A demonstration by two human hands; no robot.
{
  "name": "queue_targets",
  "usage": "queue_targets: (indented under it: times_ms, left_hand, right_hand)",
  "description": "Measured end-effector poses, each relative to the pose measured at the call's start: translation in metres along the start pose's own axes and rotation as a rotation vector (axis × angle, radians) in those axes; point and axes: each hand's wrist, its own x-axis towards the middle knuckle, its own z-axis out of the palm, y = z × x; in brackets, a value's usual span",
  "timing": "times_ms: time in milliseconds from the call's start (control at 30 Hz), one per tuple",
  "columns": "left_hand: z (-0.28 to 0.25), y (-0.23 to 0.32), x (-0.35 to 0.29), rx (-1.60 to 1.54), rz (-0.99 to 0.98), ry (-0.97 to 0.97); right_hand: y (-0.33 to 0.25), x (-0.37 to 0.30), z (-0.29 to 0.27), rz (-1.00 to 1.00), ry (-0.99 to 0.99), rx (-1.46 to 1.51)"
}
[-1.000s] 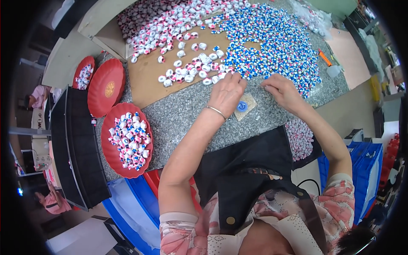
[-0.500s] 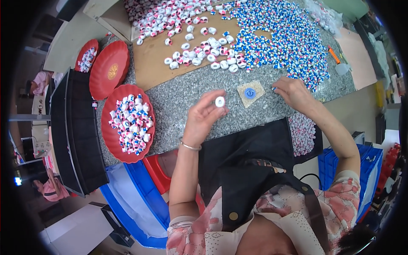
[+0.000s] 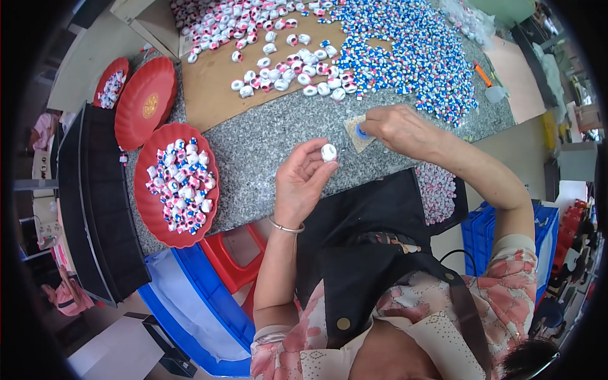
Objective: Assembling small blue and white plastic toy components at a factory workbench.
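My left hand [image 3: 303, 180] pinches a small white round hollow piece [image 3: 329, 152] between thumb and fingers, over the grey speckled counter. To its right, my right hand [image 3: 400, 131] is closed with its fingertips at a round blue cap-like disc [image 3: 362, 131], partly covering it. The disc sits on a tan square pad [image 3: 356, 143]. Whatever the right fingertips pinch is hidden behind them. Beyond both hands lie loose white-and-pink hollow pieces [image 3: 280, 84] and a wide spread of tiny blue-and-white pieces [image 3: 405, 57].
A red scalloped tray [image 3: 142, 209] at left holds assembled-looking pieces. Behind it are another red tray [image 3: 130, 120] and a smaller red dish [image 3: 101, 101]. Cardboard [image 3: 209, 107] lies under the white pieces. An orange-handled scraper [image 3: 484, 75] rests at right. Blue crates [image 3: 209, 304] stand below the counter.
My right hand has moved left from the bare counter beside the pad onto the blue disc. My left hand keeps the white piece, now turned slightly. The whole view has shifted a little.
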Motion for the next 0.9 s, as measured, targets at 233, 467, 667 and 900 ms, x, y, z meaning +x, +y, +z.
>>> queue_targets:
  times_ms: [233,467,667,900]
  left_hand:
    - [0.006,-0.016,0.009,0.246,0.137,0.065]
    - [0.027,-0.024,0.018,0.63,0.418,0.116]
    - [0.03,-0.024,0.016,0.362,0.365,-0.112]
    - [0.023,0.004,0.008,0.134,-0.068,-0.363]
  right_hand:
    - [-0.006,-0.003,-0.003,0.051,0.062,0.064]
    - [-0.024,-0.016,0.004,0.484,0.279,0.758]
    - [-0.032,-0.029,0.005,0.642,0.188,1.271]
    - [-0.047,-0.031,-0.001,0.133,0.291,0.674]
